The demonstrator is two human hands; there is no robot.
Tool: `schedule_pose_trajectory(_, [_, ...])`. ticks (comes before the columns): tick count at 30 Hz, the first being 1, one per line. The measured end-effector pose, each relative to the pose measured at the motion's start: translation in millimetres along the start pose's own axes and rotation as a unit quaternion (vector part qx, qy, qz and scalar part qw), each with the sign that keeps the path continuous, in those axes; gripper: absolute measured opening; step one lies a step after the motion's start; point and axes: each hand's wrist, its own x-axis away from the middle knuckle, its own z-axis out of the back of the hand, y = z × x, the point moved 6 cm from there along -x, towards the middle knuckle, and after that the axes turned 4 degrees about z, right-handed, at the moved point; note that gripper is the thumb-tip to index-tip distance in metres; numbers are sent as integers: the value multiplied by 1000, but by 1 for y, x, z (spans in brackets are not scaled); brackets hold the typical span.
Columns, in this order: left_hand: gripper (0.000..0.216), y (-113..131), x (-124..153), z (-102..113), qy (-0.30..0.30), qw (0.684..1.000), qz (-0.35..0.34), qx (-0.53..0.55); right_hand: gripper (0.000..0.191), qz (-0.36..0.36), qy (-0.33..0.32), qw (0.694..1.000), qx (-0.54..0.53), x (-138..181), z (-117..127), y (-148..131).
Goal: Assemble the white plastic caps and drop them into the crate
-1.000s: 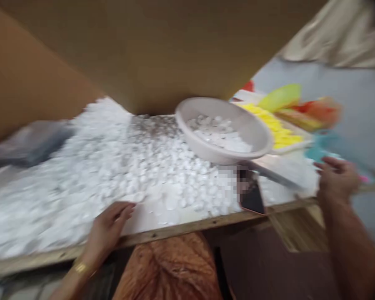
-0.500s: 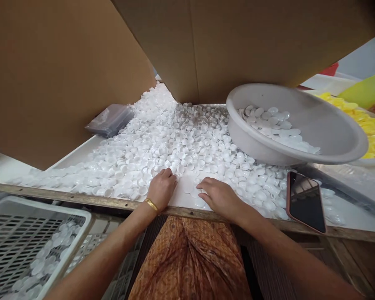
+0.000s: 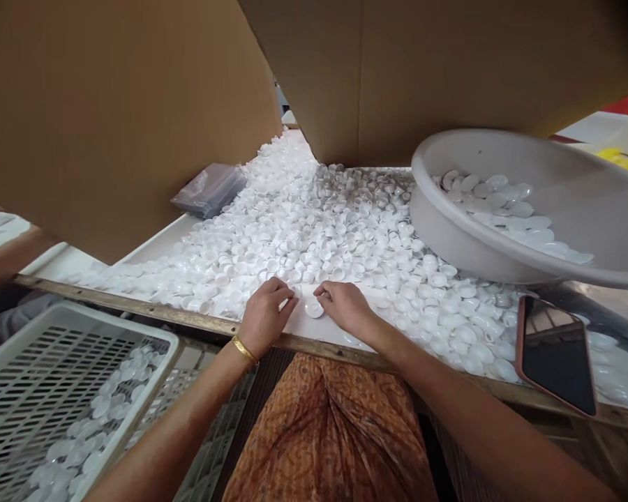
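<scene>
A small round white plastic disc [image 3: 315, 307] with a raised ring at its middle lies on a bare strip of white tabletop, between my hands. My right hand [image 3: 346, 308] has its thumb and forefinger pinched at the right edge of this disc. Just left of it, my left hand [image 3: 266, 315] is closed in a pinch, with a gold bangle [image 3: 245, 349] at the wrist. What its fingertips hold is too small to make out. A wide heap of small white plastic cup-like pieces [image 3: 293, 237] spreads behind both hands, and flatter white discs [image 3: 450, 321] lie to the right.
A grey basin [image 3: 465, 244] holding white discs stands at the right, near a phone [image 3: 557, 355] on the table edge. Cardboard boxes [image 3: 125, 125] rise behind. At lower left is a white slatted crate [image 3: 170, 348] with discs inside. Another person's arm [image 3: 18, 258] shows at far left.
My hands have come closer together, and the right fingers now pinch at the disc between them. The view has swung left, and another person's arm has appeared there.
</scene>
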Motion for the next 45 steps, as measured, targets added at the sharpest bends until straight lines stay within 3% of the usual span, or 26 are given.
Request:
schedule_pose_trajectory(5, [17, 8, 8, -11, -35, 995, -53, -74, 11, 7, 16, 998, -58, -12, -20, -2])
schedule_pose_trajectory(11, [21, 11, 5, -24, -78, 987, -81, -117, 9, 12, 44, 989, -143, -8, -25, 4])
schedule_pose_trajectory(21, [23, 19, 5, -23, -95, 969, -164, -157, 14, 10, 24, 993, -115, -7, -22, 1])
schedule_pose_trajectory(27, [16, 26, 0, -31, -141, 944, -222, -198, 27, 17, 15, 992, -125, -5, -19, 3])
schedule_pose_trajectory(34, [19, 30, -3, -33, -199, 921, -246, -229, 10, 24, 21, 988, -153, -8, -20, 4])
schedule_pose_trajectory(39, [18, 31, -5, -34, -207, 912, -265, -234, 11, 12, 5, 987, -163, -12, -22, 5])
schedule_pose_trajectory(45, [12, 33, -3, -35, -176, 917, -285, -215, 15, 5, -4, 988, -154, -13, -23, 6])
